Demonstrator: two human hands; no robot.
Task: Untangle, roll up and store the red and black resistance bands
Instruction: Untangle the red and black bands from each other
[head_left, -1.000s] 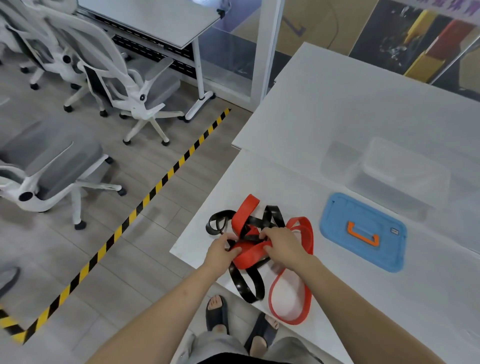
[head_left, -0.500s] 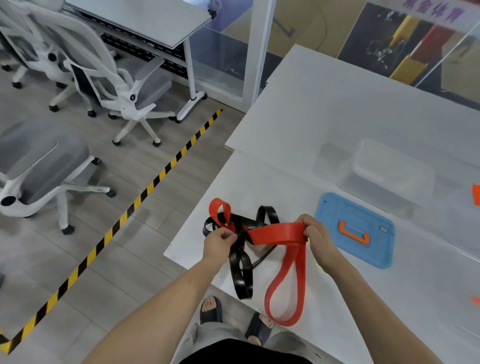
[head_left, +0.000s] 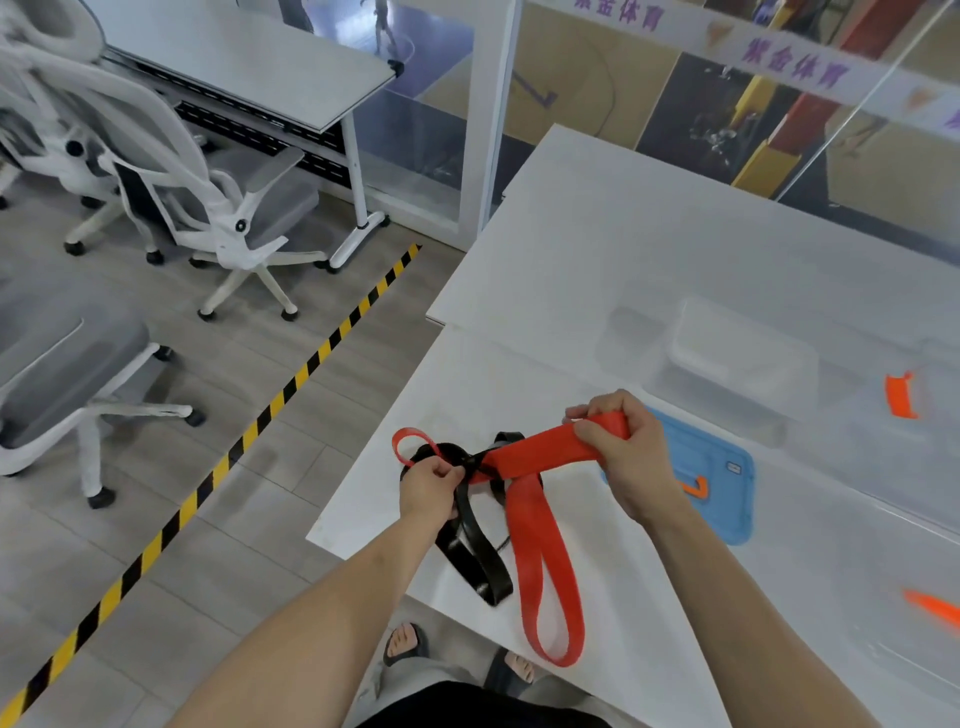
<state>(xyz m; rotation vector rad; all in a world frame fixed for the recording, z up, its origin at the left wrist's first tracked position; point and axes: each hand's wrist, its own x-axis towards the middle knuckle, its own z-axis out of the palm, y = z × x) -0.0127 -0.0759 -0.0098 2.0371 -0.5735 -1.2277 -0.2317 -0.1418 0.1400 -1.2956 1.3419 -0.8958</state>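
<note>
A red resistance band (head_left: 540, 545) and a black resistance band (head_left: 470, 551) are knotted together above the near left corner of the white table (head_left: 597, 291). My left hand (head_left: 428, 486) pinches the knot where the two bands cross, with a small red loop sticking out to its left. My right hand (head_left: 621, 457) grips a flat stretch of the red band and holds it taut up to the right. A long red loop and a black loop hang down over the table edge.
A blue lid (head_left: 722, 486) with an orange handle lies under my right hand. A clear plastic box (head_left: 737, 364) stands behind it. Orange latches show at the right. Office chairs (head_left: 171, 197) and yellow-black floor tape (head_left: 249, 431) lie left of the table.
My right hand has pulled the red band farther up and to the right, stretching it flat. The knot at my left hand has tightened and the small red loop has shrunk.
</note>
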